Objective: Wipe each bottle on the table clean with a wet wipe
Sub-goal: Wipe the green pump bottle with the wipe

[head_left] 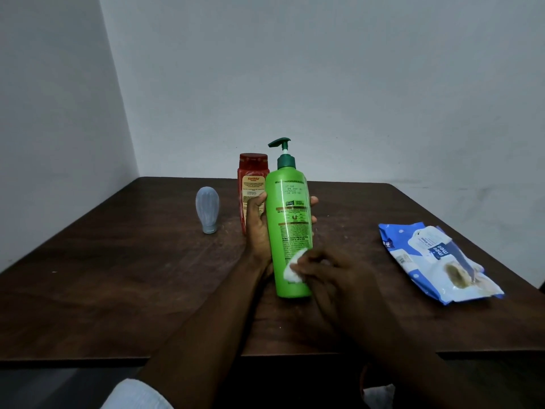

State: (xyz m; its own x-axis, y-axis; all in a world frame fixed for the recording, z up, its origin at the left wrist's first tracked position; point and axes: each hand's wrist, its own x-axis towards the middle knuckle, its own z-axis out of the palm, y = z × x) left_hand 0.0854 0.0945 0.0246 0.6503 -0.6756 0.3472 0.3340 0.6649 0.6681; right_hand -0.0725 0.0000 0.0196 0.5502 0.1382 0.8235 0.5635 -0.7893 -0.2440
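Note:
A green pump bottle (pixel 290 231) with a dark green pump stands upright in the middle of the dark wooden table (pixel 118 276). My left hand (pixel 258 228) wraps around its middle from behind. My right hand (pixel 327 278) presses a bunched white wet wipe (pixel 295 265) against the bottle's lower front. Behind the green bottle stands a red bottle (pixel 250 184) with a yellow label, partly hidden by my left hand. A small pale blue bottle (pixel 207 208) stands cap-down to the left.
A blue and white pack of wet wipes (pixel 436 261) lies flat on the right side of the table, its flap open. Pale walls meet in a corner behind the table. The table's near edge runs under my forearms.

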